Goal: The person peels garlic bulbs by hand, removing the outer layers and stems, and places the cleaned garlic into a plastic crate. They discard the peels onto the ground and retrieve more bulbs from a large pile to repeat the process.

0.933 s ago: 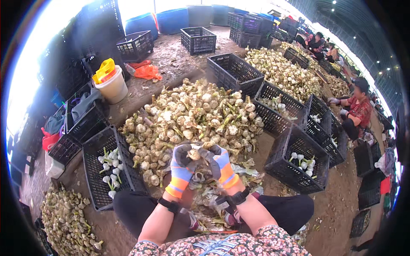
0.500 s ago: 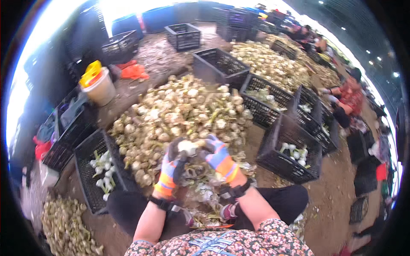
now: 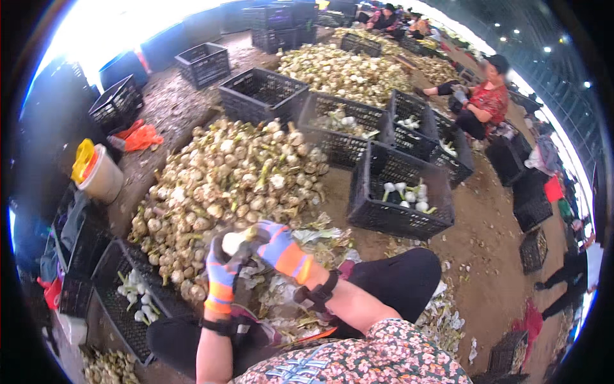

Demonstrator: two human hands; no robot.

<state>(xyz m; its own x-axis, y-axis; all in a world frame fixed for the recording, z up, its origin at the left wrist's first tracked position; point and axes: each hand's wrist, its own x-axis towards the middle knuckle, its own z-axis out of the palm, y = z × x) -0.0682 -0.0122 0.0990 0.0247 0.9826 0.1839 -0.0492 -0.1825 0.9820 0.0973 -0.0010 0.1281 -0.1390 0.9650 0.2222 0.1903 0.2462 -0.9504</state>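
Both my hands wear striped orange and blue gloves with dark fingers. They meet in front of my lap around a pale garlic bulb (image 3: pixel 235 241). My left hand (image 3: pixel 222 272) is closed around the bulb from the left. My right hand (image 3: pixel 279 248) grips it from the right, at the stem side, its fingertips partly hidden and blurred. Just beyond them spreads a large heap of unpeeled garlic (image 3: pixel 230 173), brownish, with stems. Loose papery garlic skins (image 3: pixel 281 297) lie under my hands, between my legs.
A black crate (image 3: pixel 121 320) with white trimmed bulbs stands left of my knee. Another crate (image 3: pixel 403 221) with white bulbs is ahead right, beside more crates. A white bucket (image 3: pixel 102 176) stands far left. Past the crates a co-worker in red (image 3: pixel 489 102) sits near another garlic heap (image 3: pixel 345 70).
The view has swung to the right, so the heap and crates appear farther left. Both hands stay together on the garlic bulb, its white body now showing more at the left hand.
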